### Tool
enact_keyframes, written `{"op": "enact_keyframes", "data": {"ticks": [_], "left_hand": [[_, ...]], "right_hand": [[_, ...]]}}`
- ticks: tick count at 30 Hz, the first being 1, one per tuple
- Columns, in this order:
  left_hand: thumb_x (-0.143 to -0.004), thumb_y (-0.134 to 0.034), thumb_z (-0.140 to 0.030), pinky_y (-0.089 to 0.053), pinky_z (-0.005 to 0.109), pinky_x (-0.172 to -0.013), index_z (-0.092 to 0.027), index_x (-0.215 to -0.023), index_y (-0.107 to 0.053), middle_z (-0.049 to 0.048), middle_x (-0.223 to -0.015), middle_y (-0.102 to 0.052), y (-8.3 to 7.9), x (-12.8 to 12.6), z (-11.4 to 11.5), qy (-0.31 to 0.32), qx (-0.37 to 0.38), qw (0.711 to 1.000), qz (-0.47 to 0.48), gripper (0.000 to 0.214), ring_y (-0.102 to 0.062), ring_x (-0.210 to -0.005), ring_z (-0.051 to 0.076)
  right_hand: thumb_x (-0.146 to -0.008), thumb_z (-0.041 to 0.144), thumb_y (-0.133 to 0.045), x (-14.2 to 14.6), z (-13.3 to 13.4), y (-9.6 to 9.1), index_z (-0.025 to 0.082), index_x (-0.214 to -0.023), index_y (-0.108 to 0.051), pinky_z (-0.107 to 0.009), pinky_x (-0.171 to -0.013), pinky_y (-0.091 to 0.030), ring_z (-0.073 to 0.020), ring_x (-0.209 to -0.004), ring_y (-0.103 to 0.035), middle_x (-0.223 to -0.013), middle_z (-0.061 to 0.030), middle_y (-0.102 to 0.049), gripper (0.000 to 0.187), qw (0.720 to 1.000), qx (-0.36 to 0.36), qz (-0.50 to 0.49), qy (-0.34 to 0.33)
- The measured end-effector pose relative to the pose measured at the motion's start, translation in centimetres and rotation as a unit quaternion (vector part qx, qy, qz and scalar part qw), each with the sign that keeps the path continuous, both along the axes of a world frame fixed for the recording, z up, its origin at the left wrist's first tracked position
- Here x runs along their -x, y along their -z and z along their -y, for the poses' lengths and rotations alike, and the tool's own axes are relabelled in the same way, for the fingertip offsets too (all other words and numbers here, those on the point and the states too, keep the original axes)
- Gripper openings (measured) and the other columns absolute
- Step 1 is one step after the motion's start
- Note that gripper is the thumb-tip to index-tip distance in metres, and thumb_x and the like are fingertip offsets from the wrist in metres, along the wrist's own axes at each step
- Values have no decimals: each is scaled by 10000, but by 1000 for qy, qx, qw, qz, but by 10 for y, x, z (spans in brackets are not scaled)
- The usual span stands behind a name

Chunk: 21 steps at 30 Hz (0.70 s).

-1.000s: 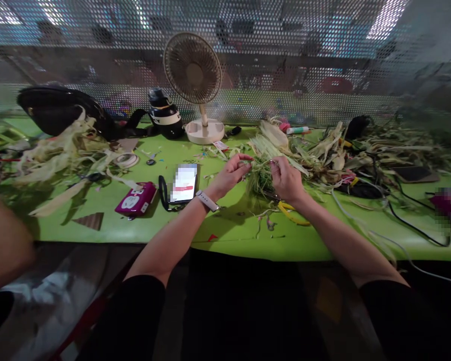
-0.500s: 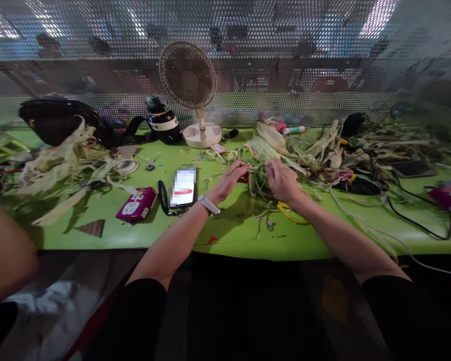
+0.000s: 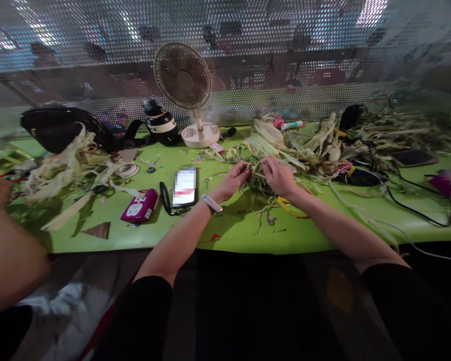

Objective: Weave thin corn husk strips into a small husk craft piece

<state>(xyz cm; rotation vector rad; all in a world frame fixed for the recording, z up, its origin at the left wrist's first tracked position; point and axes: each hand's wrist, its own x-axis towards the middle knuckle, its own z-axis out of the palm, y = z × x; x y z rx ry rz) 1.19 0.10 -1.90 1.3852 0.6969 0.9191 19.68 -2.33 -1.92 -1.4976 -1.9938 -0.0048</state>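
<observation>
Both my hands work at a bundle of green corn husk strips on the green table. My left hand, with a pale watch band at its wrist, pinches a husk strip at the bundle's left side. Across from it, my right hand has its fingers bent and pressed onto strips at the bundle's upper right. The fingertips of both hands are close together, and part of the bundle is hidden behind them. Pale corn husks lie just beyond, and a yellow loop rests below my right wrist.
A lit phone and a purple box lie to the left. Behind them stand a fan and a black bottle. More husks and a co-worker's arm are at far left. Cables run along the right.
My hands have come nearer each other over the bundle. The left fingers have closed in on a strip, and the right hand has turned forward. The co-worker's hand now shows at left.
</observation>
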Motion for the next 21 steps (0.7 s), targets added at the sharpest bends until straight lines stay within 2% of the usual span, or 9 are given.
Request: {"op": "enact_keyframes", "data": {"ticks": [4, 7, 9, 11, 15, 18, 21], "left_hand": [[-842, -632, -251, -468, 238, -648, -195, -842, -548, -37, -696, -558, 3, 0, -1, 11, 73, 997, 5, 100, -548, -626, 100], [-844, -607, -235, -512, 261, -726, -182, -837, -572, -16, -741, -611, 5, -1, -3, 16, 66, 997, 30, 63, -606, -690, 112], [-845, -634, -239, -526, 270, -793, -181, -917, -617, 0, -825, -670, 7, -1, -5, 25, 29, 999, 36, 94, -646, -754, 116], [-838, -685, -268, -540, 290, -843, -194, -1086, -637, 14, -920, -710, 9, -1, -6, 44, 3, 999, 25, 263, -677, -826, 130], [-828, -737, -382, -568, 324, -837, -186, -1349, -549, 42, -928, -742, 12, 3, -9, 67, -21, 997, -14, 588, -708, -865, 163], [-826, -743, -428, -573, 342, -849, -182, -1418, -489, 80, -977, -765, 11, 8, -12, 59, -35, 998, -16, 690, -727, -919, 189], [-834, -740, -421, -563, 363, -901, -187, -1400, -506, 118, -1062, -768, 8, 14, -17, 56, -45, 997, -20, 656, -728, -987, 204]], "right_hand": [[-1023, 351, -307, 1, 0, 0, 138, -1114, -608, -331, -660, -406, -256, -767, -662, -936, -164, -746, 380, 1000, -6, 24, -4], [-1025, 358, -307, -1, 0, -1, 141, -1105, -610, -334, -652, -396, -257, -752, -659, -919, -164, -744, 381, 999, 5, 51, 11], [-1024, 362, -305, -1, 0, -1, 143, -1114, -606, -334, -628, -384, -258, -719, -652, -867, -155, -742, 382, 998, 15, 56, 24], [-1020, 365, -295, -2, -1, -1, 151, -1126, -598, -335, -602, -376, -263, -691, -642, -843, -149, -740, 386, 998, 19, 48, 25], [-1013, 372, -281, -2, -2, -1, 144, -1135, -586, -342, -587, -375, -271, -671, -638, -840, -156, -734, 399, 999, 18, 27, 36], [-1015, 358, -287, -3, -4, -4, 137, -1149, -579, -334, -595, -373, -256, -668, -635, -838, -143, -729, 390, 998, 13, 14, 57], [-1016, 341, -307, -7, -7, -6, 155, -1140, -586, -324, -607, -381, -230, -667, -629, -862, -125, -727, 358, 998, 8, -3, 64]]}}
